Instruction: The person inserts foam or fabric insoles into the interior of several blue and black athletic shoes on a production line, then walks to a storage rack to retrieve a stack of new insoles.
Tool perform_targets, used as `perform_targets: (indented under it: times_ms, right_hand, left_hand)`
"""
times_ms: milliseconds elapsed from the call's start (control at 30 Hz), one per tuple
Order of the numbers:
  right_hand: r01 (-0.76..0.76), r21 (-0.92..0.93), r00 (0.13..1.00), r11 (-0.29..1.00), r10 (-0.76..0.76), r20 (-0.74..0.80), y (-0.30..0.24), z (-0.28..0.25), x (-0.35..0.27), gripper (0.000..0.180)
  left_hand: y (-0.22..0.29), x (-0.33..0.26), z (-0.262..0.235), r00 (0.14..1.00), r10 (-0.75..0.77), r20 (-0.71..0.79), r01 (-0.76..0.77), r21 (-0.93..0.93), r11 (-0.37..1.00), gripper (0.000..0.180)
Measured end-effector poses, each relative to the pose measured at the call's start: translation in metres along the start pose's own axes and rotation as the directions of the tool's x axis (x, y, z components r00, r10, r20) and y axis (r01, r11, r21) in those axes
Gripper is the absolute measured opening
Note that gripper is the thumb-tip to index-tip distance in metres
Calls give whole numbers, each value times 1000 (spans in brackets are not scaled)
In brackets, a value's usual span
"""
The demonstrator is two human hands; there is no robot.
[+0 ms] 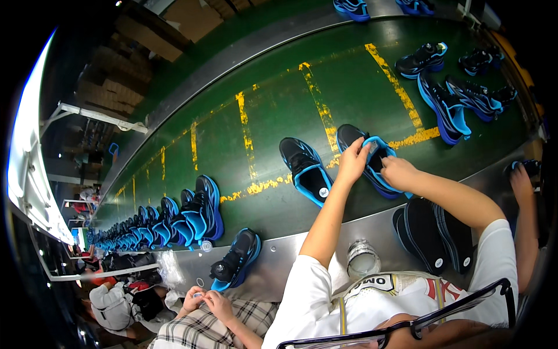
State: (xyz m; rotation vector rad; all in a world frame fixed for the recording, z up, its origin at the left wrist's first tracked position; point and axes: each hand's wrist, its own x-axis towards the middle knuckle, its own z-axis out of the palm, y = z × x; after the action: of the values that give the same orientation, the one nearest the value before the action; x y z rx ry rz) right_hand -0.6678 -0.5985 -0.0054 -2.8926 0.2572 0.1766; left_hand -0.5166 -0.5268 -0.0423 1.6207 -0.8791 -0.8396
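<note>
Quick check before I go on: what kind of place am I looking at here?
Most likely a shoe factory assembly line: a long green conveyor belt carries rows of black-and-blue sneakers, and a stack of black insoles lies on the metal ledge.

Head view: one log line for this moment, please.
left hand: on shoe collar | right hand: inside black-and-blue shoe | conveyor belt | insole stack nearby

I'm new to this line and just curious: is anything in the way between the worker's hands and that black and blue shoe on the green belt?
Nothing visible. The left hand and right hand are already on the shoe, at its opening. The neighbouring shoe lies apart, to the left.
</note>
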Motion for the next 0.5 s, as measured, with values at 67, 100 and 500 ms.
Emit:
perform_targets:
  times_ms: [67, 100, 500]
  right_hand:
    - [7, -32, 1000, 999, -8, -15, 5, 7, 3, 14]
    - [-3, -67, 1000, 998, 4, 18, 8, 10, 3, 15]
    - [153, -338, 848, 928, 52, 527, -1, 2, 28, 24]
  left_hand:
    - [11, -3, 3, 1000, -19, 3, 18, 78, 997, 30]
    - [16, -4, 5, 1000, -27, 5, 27, 116, 993, 30]
    - [14, -8, -1, 999, 30, -40, -29, 49, 998, 37]
